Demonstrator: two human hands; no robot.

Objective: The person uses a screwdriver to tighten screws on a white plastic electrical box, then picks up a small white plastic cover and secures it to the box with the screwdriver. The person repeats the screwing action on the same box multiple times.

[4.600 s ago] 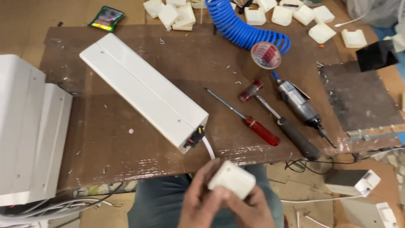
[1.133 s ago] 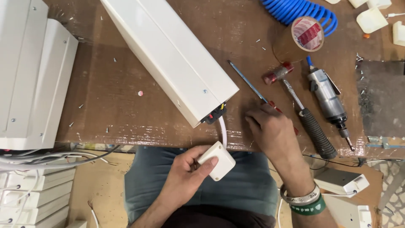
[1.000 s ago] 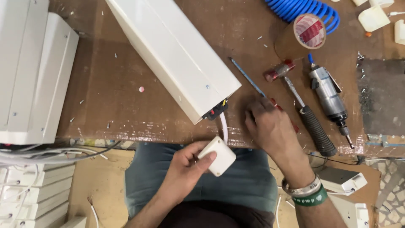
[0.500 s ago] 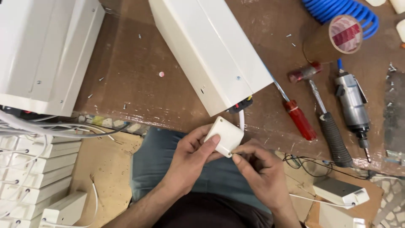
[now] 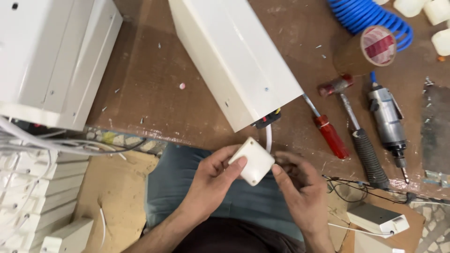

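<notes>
Since a second ago, right hand [image 5: 300, 185] left the screwdriver [image 5: 328, 133]; both hands' fingers clamp the white plastic box [image 5: 251, 160]. Advise squaring it on the cable [image 5: 269, 138].

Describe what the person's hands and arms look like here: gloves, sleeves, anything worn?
Both hands are bare, with no gloves. The left hand and the right hand show no rings that I can make out. Both forearms are uncovered as far as the picture's lower edge, so no sleeves show. No band shows in this view; the right wrist runs out of the picture.
</notes>
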